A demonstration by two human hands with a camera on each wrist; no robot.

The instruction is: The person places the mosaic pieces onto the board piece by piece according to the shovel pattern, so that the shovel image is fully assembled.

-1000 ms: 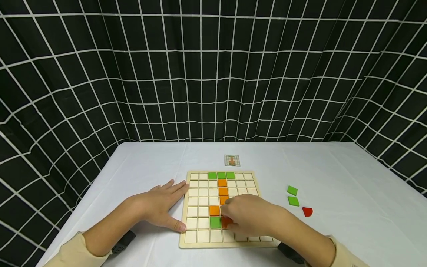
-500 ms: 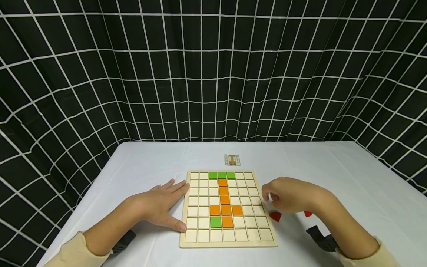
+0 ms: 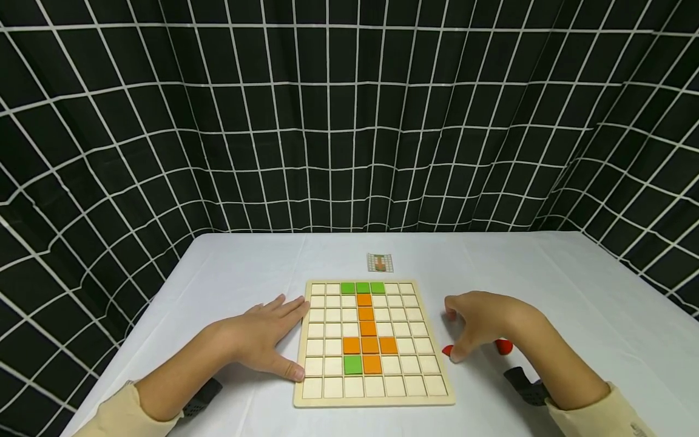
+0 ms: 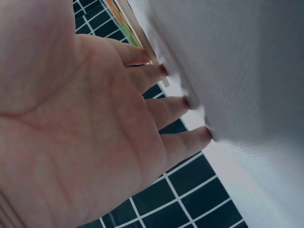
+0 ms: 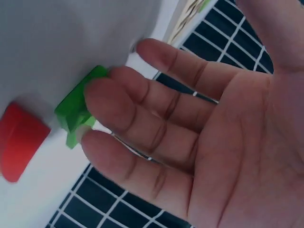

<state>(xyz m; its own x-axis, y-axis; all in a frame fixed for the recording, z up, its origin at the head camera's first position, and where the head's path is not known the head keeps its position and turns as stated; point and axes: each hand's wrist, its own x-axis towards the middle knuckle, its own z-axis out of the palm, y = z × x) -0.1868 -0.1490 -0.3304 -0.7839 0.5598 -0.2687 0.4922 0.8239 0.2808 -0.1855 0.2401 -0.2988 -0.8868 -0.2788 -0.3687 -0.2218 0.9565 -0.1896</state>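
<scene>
In the head view a wooden grid board [image 3: 404,400] bears orange tiles [image 3: 369,345] in a cross-like column, with green tiles [image 3: 363,287] along its top row and one more green tile [image 3: 352,364] lower left. My left hand [image 3: 262,337] lies spread beside the board, fingertips and thumb at its left edge. Right of the board, my right hand [image 3: 483,318] hovers with fingers and thumb apart, nothing held. Its thumb tip overlaps a red piece [image 3: 448,351]. The right wrist view has green tiles [image 5: 78,102] right at the fingertips, hidden from the head camera.
Another red piece [image 3: 503,346], rounded on one side, lies beside the right wrist; a red piece [image 5: 21,142] also shows in the right wrist view. Behind the board is a small pattern card [image 3: 380,263]. A black gridded curtain [image 3: 349,121] hangs behind the white table [image 3: 246,261].
My right hand has left the orange tiles on the board, moved right, and now spreads its fingers and thumb over the loose pieces. My left hand has stayed in place.
</scene>
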